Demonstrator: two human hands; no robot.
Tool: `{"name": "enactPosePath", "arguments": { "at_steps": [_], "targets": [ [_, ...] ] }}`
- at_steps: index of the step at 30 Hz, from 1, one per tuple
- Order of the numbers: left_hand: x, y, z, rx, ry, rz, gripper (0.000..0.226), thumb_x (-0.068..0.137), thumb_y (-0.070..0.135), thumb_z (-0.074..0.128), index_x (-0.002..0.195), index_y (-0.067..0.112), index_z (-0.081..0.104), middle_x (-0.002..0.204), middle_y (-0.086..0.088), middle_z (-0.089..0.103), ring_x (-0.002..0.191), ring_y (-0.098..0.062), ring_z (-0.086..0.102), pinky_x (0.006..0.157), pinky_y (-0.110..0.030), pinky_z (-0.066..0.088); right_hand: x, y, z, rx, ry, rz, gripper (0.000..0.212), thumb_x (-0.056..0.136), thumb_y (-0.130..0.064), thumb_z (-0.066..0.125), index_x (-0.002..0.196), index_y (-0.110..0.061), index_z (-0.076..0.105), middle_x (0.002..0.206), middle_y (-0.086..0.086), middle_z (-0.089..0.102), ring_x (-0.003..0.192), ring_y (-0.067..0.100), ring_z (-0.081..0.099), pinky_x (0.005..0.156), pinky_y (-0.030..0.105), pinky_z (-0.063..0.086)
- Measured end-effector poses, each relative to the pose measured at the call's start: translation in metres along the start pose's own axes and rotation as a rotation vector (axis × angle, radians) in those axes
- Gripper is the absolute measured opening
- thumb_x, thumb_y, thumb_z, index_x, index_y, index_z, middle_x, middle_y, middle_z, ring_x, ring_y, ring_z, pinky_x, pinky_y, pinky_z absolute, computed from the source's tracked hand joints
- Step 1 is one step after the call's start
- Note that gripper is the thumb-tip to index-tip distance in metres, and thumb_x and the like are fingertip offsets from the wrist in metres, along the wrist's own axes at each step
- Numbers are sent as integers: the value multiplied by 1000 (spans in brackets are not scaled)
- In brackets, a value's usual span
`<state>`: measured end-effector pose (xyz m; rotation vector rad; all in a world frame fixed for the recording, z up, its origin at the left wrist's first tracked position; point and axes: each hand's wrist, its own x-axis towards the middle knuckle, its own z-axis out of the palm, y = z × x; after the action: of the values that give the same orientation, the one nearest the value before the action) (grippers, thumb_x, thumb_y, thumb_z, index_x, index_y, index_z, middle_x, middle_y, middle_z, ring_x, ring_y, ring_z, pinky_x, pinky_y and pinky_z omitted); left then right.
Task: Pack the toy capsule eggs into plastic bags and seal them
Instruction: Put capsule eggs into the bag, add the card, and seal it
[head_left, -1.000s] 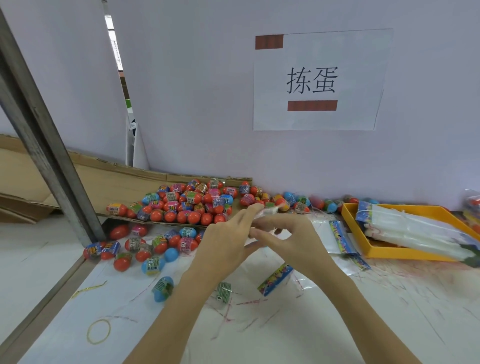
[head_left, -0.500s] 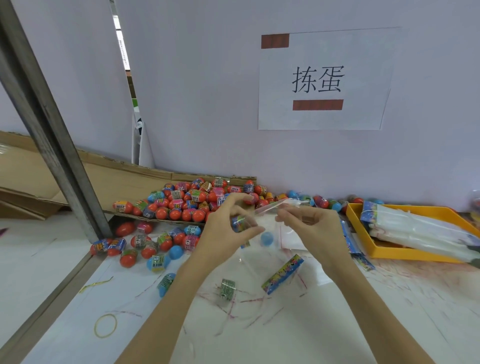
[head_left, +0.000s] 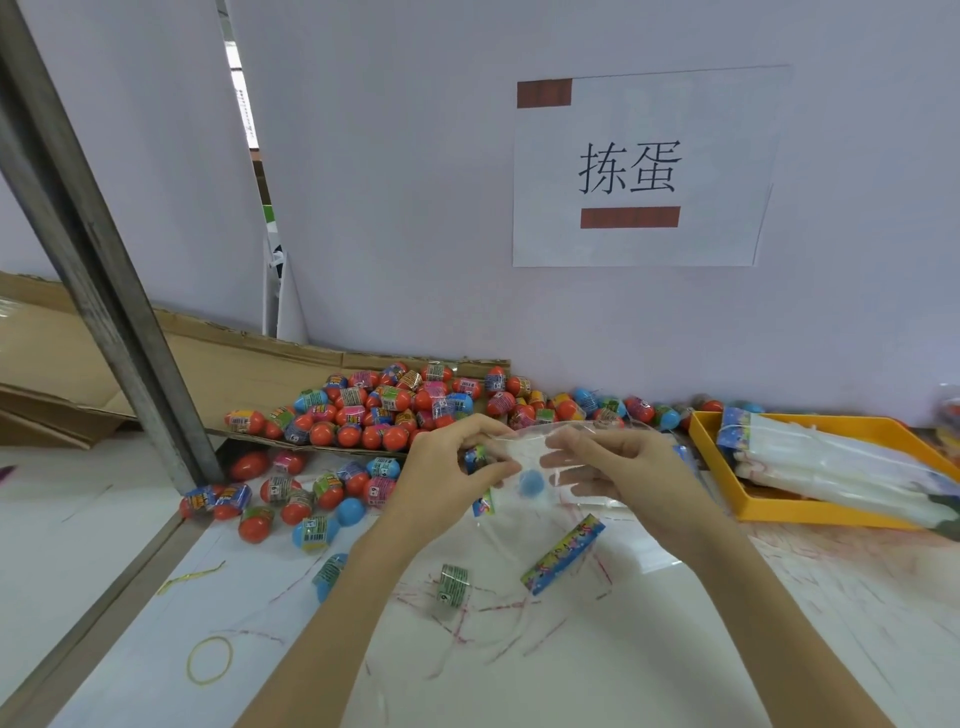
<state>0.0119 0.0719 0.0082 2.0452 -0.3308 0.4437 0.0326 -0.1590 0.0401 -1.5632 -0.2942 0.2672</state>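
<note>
I hold a clear plastic bag up over the table, its mouth pulled wide. My left hand pinches the bag's left edge, with a labelled capsule egg tucked against its fingers. My right hand grips the right edge, fingers curled inside the film. A blue egg shows through the bag. A heap of red and blue capsule eggs lies behind my hands, partly on cardboard.
Loose eggs and a single egg lie on the white table. A bag with a colourful header strip lies flat near my right wrist. An orange tray of bags stands right. A metal post rises left; a rubber band lies near the front.
My hands have drawn apart, spreading the bag's mouth from a closed pinch to wide open. An egg has come into my left fingers and a blue egg now shows inside the bag.
</note>
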Motion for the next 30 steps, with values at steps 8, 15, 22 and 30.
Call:
{"name": "enactPosePath", "arguments": {
  "at_steps": [8, 15, 22, 30],
  "targets": [
    [0, 3, -1, -1, -12, 17, 35, 84, 27, 89, 114, 31, 74, 103, 21, 76, 102, 0, 70, 87, -16, 54, 0, 5, 6, 114, -118, 38, 29, 83, -37, 79, 106, -21, 82, 115, 7, 78, 108, 23, 74, 83, 21, 59],
    [3, 1, -3, -20, -20, -28, 39, 77, 35, 92, 112, 39, 74, 111, 24, 72, 108, 0, 68, 92, -21, 55, 2, 7, 4, 76, -89, 69, 21, 88, -33, 74, 104, -22, 82, 111, 9, 79, 105, 21, 75, 77, 21, 59],
    [4, -1, -6, -101, 10, -97, 47, 75, 36, 94, 116, 36, 72, 104, 11, 76, 88, -13, 75, 82, -39, 64, 0, 4, 2, 147, -163, 82, 31, 88, -35, 72, 107, -12, 81, 119, 10, 76, 113, 23, 73, 83, 27, 58],
    [2, 0, -9, -76, -23, -70, 55, 71, 47, 94, 121, 44, 68, 105, 25, 71, 68, 1, 64, 64, -16, 53, 2, 6, 0, 179, -181, 93, 33, 96, -28, 67, 123, -10, 74, 123, 13, 75, 113, 25, 72, 80, 24, 61]
  ]
}}
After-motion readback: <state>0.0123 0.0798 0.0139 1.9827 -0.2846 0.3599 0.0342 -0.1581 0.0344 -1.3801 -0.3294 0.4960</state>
